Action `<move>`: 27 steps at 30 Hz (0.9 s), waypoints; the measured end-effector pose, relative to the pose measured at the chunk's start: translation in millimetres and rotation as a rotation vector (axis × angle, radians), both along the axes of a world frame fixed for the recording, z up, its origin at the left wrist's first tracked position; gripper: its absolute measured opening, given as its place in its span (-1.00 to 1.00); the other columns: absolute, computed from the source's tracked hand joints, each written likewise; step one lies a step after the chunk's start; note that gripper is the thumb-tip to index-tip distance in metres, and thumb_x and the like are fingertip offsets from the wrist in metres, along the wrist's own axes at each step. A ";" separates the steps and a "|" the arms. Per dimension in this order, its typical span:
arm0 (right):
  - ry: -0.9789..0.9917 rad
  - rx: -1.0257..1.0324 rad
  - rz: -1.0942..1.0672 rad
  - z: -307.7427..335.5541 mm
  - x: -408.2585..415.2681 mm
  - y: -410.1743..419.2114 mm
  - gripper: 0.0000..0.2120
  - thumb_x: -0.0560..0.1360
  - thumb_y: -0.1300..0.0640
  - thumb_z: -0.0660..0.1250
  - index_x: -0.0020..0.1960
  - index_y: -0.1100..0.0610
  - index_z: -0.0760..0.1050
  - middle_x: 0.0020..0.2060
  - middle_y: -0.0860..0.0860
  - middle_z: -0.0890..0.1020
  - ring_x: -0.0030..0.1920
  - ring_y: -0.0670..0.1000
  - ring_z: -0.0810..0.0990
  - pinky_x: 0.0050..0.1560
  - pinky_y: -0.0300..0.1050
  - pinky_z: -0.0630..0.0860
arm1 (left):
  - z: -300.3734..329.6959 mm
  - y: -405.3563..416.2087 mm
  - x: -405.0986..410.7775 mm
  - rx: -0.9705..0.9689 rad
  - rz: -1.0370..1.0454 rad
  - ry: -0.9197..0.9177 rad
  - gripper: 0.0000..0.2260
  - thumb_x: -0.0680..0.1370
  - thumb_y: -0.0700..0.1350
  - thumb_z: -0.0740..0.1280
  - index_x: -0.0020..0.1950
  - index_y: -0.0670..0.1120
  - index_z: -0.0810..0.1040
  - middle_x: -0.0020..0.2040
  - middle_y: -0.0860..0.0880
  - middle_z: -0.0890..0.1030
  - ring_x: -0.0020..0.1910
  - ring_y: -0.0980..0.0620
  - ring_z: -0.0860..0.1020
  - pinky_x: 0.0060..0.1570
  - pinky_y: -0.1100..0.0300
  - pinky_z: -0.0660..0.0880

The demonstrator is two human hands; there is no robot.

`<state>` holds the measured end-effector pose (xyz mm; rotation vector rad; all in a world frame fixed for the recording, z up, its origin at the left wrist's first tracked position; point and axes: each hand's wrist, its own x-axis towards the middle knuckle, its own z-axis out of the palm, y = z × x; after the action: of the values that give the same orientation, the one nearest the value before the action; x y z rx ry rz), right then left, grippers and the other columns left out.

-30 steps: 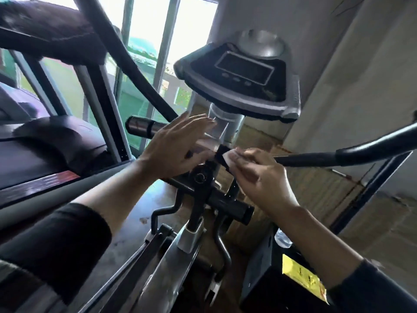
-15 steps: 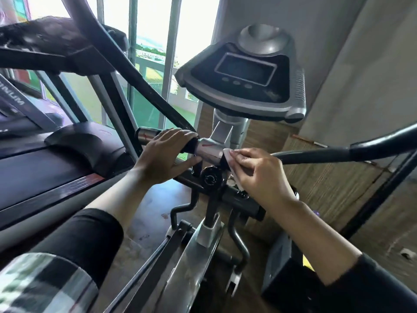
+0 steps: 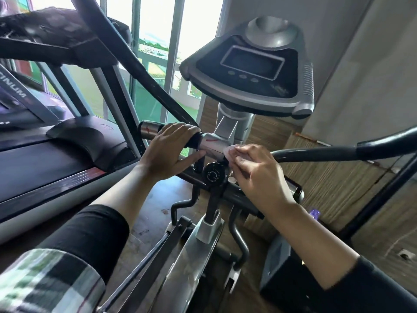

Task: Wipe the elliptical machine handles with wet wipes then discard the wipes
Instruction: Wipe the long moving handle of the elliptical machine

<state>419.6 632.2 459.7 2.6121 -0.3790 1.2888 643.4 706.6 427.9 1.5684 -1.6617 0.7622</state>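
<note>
**Wipe pressed at the bar's centre**

The wet wipe (image 3: 234,152) lies under the right hand's (image 3: 255,170) flat fingers, against the handle bar (image 3: 209,143) running left-right. The left hand (image 3: 171,150) curls around the bar's left grip, just left of the wipe; the unwiped right side is nearer the right hand.

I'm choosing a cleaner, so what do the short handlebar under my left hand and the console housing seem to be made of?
The handlebar looks like bare polished metal with a black, probably foam or rubber, grip: the silver sections reflect light. The console housing looks like moulded plastic, matte grey around a glossy black face.
</note>
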 end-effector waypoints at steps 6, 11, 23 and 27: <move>-0.048 0.099 0.030 5.6 10.2 2.9 -0.79 0.48 0.18 0.40 0.03 0.30 0.62 -0.06 0.12 0.65 -0.05 0.05 0.61 0.04 -0.15 0.56 | -1.1 1.1 -1.8 -0.009 0.010 0.022 -0.54 0.57 0.17 0.22 0.24 -0.18 0.49 0.16 -0.07 0.58 0.19 -0.09 0.51 0.27 0.08 0.37; 0.030 -0.011 0.022 0.3 2.5 -0.7 -0.80 0.47 0.23 0.42 0.07 0.30 0.62 0.01 0.13 0.62 0.05 0.07 0.57 0.14 -0.15 0.51 | -1.4 0.7 -0.5 -0.007 0.006 0.025 -0.52 0.56 0.20 0.19 0.22 -0.17 0.50 0.16 -0.06 0.58 0.19 -0.08 0.51 0.27 0.10 0.35; -0.034 0.073 0.104 7.1 12.6 4.8 -0.80 0.45 0.28 0.43 0.05 0.35 0.60 -0.06 0.10 0.62 -0.08 -0.15 0.59 0.00 -0.46 0.49 | -15.3 -13.6 1.8 -0.158 0.016 0.036 -0.57 0.56 0.19 0.22 0.19 -0.14 0.50 0.10 -0.04 0.58 0.14 -0.06 0.50 0.29 0.09 0.32; -0.017 0.221 0.079 22.5 30.9 10.3 -0.80 0.47 0.22 0.41 0.02 0.33 0.61 -0.13 -0.04 0.60 -0.17 -0.43 0.52 -0.21 -0.62 0.39 | -16.1 -14.3 -2.1 -0.174 0.010 0.057 -0.57 0.56 0.18 0.22 0.18 -0.15 0.51 0.09 -0.05 0.59 0.13 -0.08 0.52 0.30 0.07 0.33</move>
<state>450.5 642.5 482.1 2.8261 -0.4498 1.3654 641.3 692.3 411.9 1.4639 -1.5062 0.8362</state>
